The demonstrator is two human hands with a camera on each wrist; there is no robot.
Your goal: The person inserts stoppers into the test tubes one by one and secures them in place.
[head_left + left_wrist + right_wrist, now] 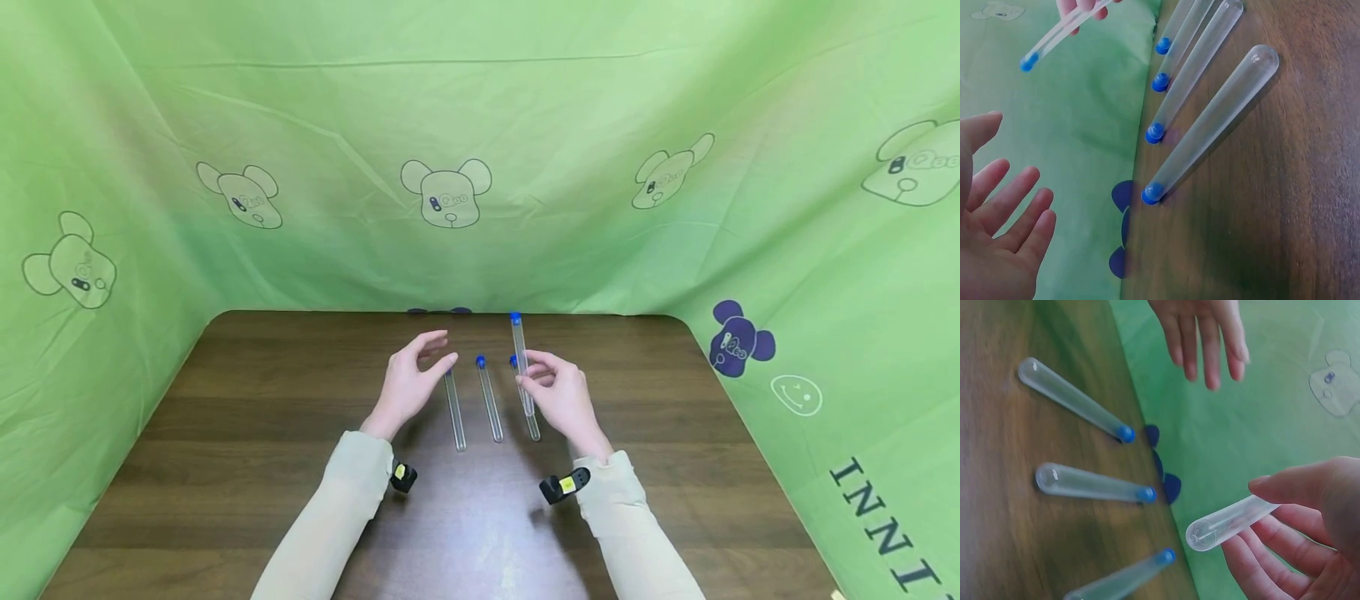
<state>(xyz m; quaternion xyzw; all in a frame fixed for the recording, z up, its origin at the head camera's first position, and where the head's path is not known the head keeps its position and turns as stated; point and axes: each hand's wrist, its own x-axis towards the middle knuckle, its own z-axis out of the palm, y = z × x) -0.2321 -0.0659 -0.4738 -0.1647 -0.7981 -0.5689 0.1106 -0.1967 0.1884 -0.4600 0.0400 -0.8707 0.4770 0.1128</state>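
My right hand (558,396) pinches a clear test tube (519,342) between thumb and fingers. That tube is raised above the table, blue cap pointing away from me and rounded end towards me. My left hand (408,379) hovers with its fingers apart, holding nothing, near the cap end of the leftmost test tube (456,417). Another capped test tube (490,402) lies to the right of that one. Partly covered by the held tube and right hand is a further test tube (533,429). In the left wrist view several test tubes (1216,122) lie side by side.
The brown wooden table (225,467) reaches back to a green cloth (337,267) with bear-face drawings, which hangs at the rear and both sides. Each forearm wears a black wrist camera (403,477) near its light sleeve.
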